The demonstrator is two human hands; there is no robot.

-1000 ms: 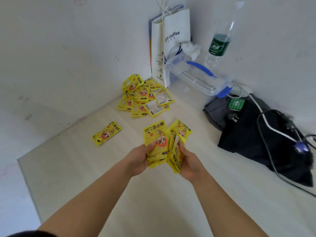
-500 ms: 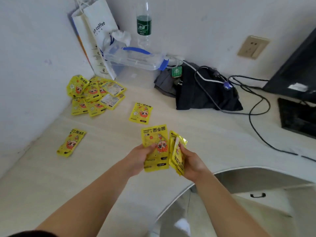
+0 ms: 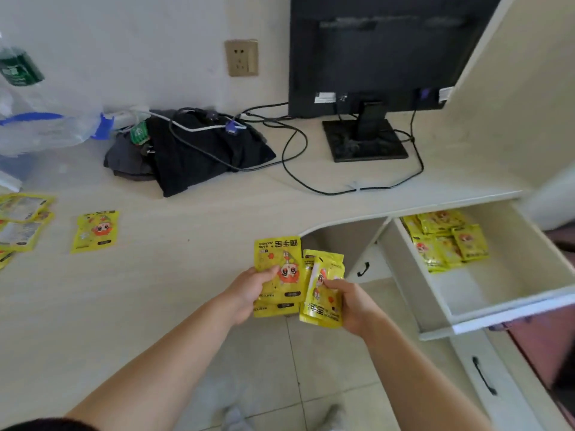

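My left hand grips a small stack of flat yellow hand-warmer packets, face up, over the desk's curved front edge. My right hand holds another bunch of the same yellow packets, tilted on edge, just right of the first stack. To the right an open white drawer holds several more yellow packets at its back. One single packet lies flat on the desk to the left, and more packets lie at the far left edge.
A black monitor stands at the back right with cables trailing over the desk. Dark folded clothing, a clear plastic box with blue clips and a green-labelled bottle sit at the back left. Tiled floor shows below.
The view has swung to the right, from the packet pile by the wall to the monitor and the open drawer. Both hands keep holding their packets; a single packet now lies on the desk.
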